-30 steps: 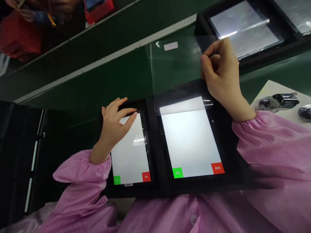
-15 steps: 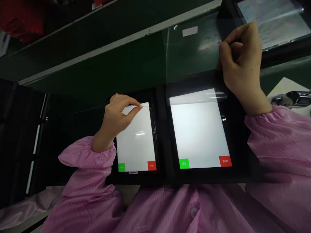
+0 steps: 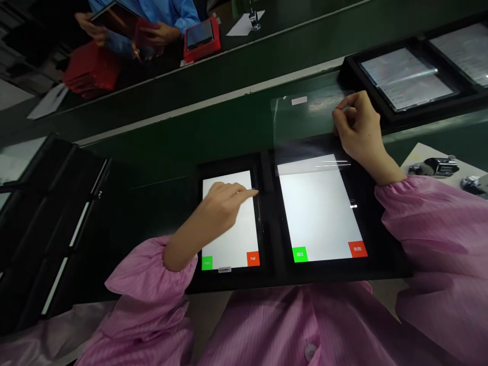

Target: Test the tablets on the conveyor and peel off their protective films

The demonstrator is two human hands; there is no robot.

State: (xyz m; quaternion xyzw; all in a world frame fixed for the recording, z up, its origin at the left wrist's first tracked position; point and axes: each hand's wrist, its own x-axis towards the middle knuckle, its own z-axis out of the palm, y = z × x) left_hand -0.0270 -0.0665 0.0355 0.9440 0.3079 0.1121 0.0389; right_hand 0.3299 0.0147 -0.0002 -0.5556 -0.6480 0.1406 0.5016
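Pinching a clear plastic film [image 3: 308,119] by its edge between thumb and fingers, the right hand [image 3: 358,129] holds it up at the top end of the larger tablet [image 3: 316,213]. The film slants from that end out over the green table [image 3: 213,132], and a small white tab [image 3: 299,100] sits on it. The left hand [image 3: 219,208] lies across the smaller tablet [image 3: 232,249], its fingers loosely together and angled toward the screen's right edge; whether they grip anything thin, I cannot tell. Both tablets glow white and sit side by side in a black holder [image 3: 267,277]. Pink striped sleeves [image 3: 430,229] cover the arms. Metal parts [image 3: 432,166] lie on a white sheet to the right, and across the table a co-worker's hands [image 3: 154,34] hold a tablet above a red case [image 3: 202,40].
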